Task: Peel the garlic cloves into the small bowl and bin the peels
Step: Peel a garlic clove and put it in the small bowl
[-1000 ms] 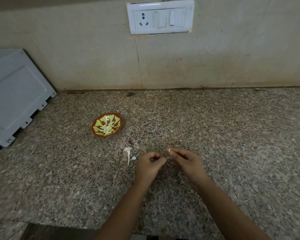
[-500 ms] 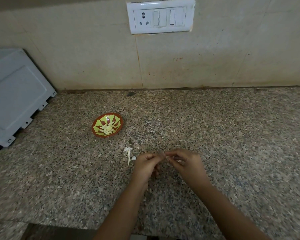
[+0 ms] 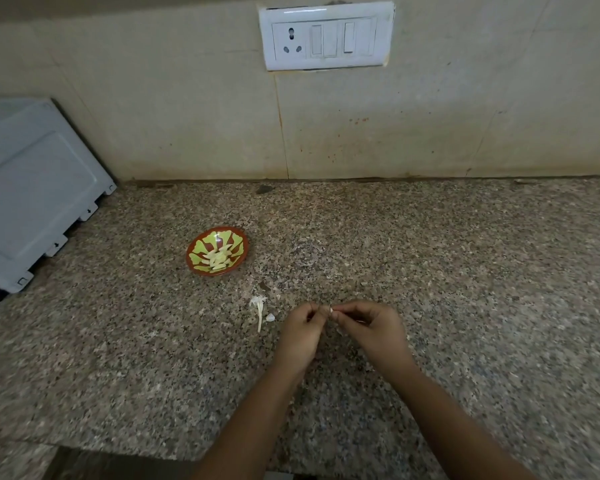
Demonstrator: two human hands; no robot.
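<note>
A small red bowl [image 3: 195,244] with a green leaf pattern sits on the granite counter and holds several peeled garlic cloves [image 3: 218,258]. My left hand [image 3: 300,336] and my right hand [image 3: 373,332] meet fingertip to fingertip just above the counter, below and right of the bowl. Between them they pinch a small garlic clove [image 3: 331,310], of which only a pale tip shows. A white garlic stem with peel [image 3: 258,306] and a small white scrap [image 3: 270,318] lie on the counter just left of my left hand.
A grey appliance [image 3: 32,199] leans at the far left of the granite counter [image 3: 465,271]. A white switch and socket plate [image 3: 326,34] is on the tiled wall behind. The counter's front edge runs along the bottom left.
My two hands have drawn closer until their fingertips touch around the clove. The bowl and the scraps have not moved.
</note>
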